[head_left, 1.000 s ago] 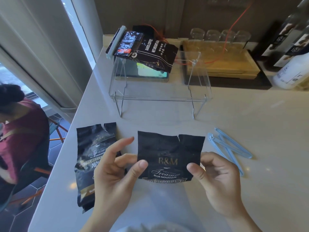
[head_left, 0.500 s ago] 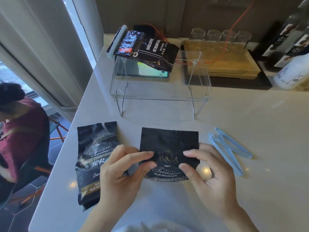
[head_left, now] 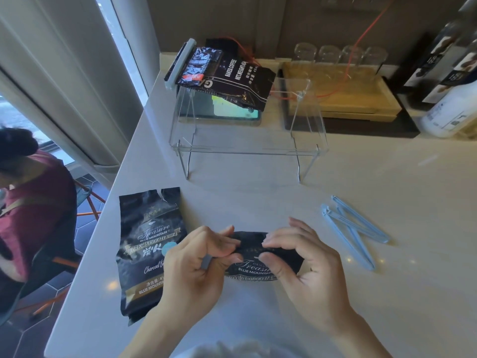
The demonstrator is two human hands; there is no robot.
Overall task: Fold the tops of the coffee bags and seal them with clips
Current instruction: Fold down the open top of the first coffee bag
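A black Blue Mountain coffee bag (head_left: 254, 264) stands in front of me with its top rolled down toward me. My left hand (head_left: 196, 264) pinches the fold at its left end and my right hand (head_left: 302, 262) pinches it at the right. A second black coffee bag (head_left: 147, 244) lies flat to the left, its torn top unfolded. Light blue clips (head_left: 348, 228) lie spread on the counter to the right of my right hand. A third coffee bag (head_left: 232, 76), with a clip (head_left: 179, 64) across its top, rests on a clear stand (head_left: 247, 140).
Under the clear stand lies a phone (head_left: 232, 115) with a lit screen. A wooden tray (head_left: 340, 96) with glasses sits at the back, a white bottle (head_left: 449, 115) at far right. The counter edge runs down the left; a person in red (head_left: 28, 208) sits beyond it.
The bag's top, upright and flat a second ago, has been folded down toward me. Both hands moved inward onto the fold.
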